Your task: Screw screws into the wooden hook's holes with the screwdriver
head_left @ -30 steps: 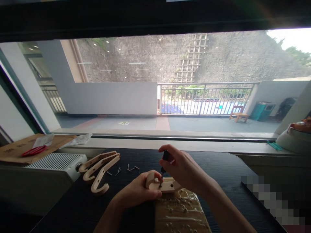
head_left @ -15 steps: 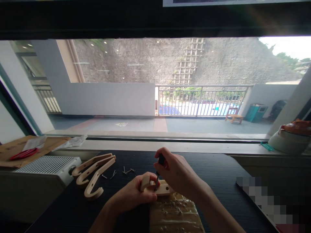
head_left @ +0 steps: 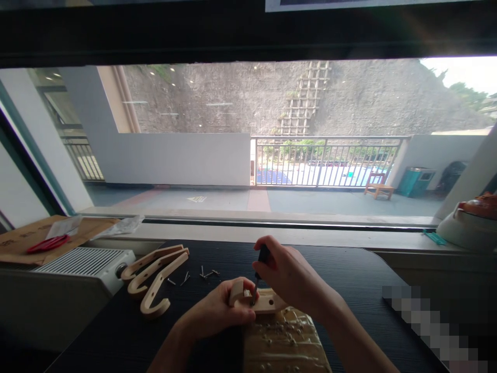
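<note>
My left hand (head_left: 219,306) is closed around the curled end of a pale wooden hook (head_left: 264,304), which lies on a taped brown cardboard box (head_left: 285,344). Between the fingers of my right hand (head_left: 291,274) is the dark handle of a screwdriver (head_left: 264,255). Its shaft points down, and the tip meets a hole in the hook beside my left fingers; whether a screw sits there I cannot tell. Small screws (head_left: 293,342) are scattered over the box top. Left of my hands, three similar wooden hooks (head_left: 155,309) lie together, with several loose screws (head_left: 204,273) near them.
The black table (head_left: 330,259) stands against a window sill. At left are a white radiator (head_left: 89,261), a brown paper package (head_left: 23,241), red scissors (head_left: 48,243) and clear plastic bags (head_left: 120,228). A pale pot (head_left: 462,230) sits on the sill at right, beside a small green item (head_left: 435,237).
The whole view has shifted slightly, so everything appears a little further right. Both hands keep the same grip, and the screwdriver tip stays at the same hole.
</note>
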A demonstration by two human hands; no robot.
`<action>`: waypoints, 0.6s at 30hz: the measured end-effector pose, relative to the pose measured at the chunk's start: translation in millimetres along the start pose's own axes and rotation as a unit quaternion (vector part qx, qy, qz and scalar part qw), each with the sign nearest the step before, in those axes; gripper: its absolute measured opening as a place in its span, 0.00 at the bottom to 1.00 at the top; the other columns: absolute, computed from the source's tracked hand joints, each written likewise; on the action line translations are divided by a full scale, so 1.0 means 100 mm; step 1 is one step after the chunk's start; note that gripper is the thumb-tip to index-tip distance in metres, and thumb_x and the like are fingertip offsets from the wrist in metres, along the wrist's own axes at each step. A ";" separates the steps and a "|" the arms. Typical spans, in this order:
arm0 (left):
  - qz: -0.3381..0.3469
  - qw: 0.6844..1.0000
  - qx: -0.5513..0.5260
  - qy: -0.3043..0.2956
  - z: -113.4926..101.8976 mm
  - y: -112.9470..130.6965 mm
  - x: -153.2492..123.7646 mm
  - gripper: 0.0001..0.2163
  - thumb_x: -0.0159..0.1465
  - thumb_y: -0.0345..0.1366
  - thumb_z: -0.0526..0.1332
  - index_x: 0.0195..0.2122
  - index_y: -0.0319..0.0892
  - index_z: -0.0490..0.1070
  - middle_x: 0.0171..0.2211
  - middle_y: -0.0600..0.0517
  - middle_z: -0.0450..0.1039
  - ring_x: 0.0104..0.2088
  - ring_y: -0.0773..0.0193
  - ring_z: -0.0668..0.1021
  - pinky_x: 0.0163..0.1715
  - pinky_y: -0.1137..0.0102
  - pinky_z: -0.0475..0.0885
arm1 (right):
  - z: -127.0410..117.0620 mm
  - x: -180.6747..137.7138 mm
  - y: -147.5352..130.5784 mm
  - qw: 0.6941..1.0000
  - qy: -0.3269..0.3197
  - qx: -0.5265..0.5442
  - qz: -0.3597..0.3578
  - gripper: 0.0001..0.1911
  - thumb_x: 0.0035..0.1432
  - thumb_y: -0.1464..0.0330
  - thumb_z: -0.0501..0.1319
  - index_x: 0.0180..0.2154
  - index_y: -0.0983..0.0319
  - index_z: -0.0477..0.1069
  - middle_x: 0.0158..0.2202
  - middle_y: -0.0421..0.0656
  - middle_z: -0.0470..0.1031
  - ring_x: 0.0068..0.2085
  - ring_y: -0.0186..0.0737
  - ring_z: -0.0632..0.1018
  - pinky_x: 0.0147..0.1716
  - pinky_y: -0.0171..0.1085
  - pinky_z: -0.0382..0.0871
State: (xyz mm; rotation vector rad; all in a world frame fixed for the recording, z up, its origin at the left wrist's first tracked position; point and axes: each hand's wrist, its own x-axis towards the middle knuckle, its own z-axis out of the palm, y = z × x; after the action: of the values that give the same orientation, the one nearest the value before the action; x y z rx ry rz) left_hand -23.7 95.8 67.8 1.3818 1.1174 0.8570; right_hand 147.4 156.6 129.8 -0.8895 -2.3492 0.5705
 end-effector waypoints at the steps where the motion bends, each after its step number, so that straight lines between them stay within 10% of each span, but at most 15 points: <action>1: -0.001 1.000 -0.002 0.000 0.00 0.00 0.00 0.12 0.50 0.33 0.65 0.36 0.39 0.69 0.29 0.57 0.62 0.28 0.70 0.62 0.29 0.76 0.57 | 0.00 0.00 0.00 1.000 0.005 -0.008 0.005 0.11 0.56 0.66 0.54 0.42 0.60 0.63 0.26 0.40 0.71 0.26 0.34 0.68 0.24 0.33 0.57; 10: 0.007 1.000 -0.027 -0.006 0.01 0.00 0.00 0.12 0.50 0.31 0.65 0.37 0.39 0.69 0.30 0.56 0.64 0.29 0.70 0.62 0.30 0.76 0.58 | -0.21 -0.05 0.03 0.999 -0.012 -0.010 -0.047 0.14 0.58 0.69 0.52 0.46 0.57 0.66 0.39 0.43 0.72 0.35 0.35 0.70 0.33 0.34 0.61; 18: 0.004 0.999 -0.037 0.002 0.02 0.02 -0.01 0.13 0.50 0.30 0.65 0.37 0.38 0.69 0.30 0.56 0.64 0.29 0.70 0.63 0.31 0.76 0.58 | -0.09 0.01 0.01 0.999 0.025 -0.017 -0.030 0.07 0.57 0.66 0.54 0.35 0.61 0.68 0.28 0.39 0.70 0.27 0.32 0.66 0.27 0.33 0.58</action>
State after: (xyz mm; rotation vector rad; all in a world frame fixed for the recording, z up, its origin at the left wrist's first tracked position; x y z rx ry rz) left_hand -22.0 94.7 69.8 1.3246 1.0739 0.8986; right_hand 152.7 159.5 136.3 -0.8355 -2.3383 0.4785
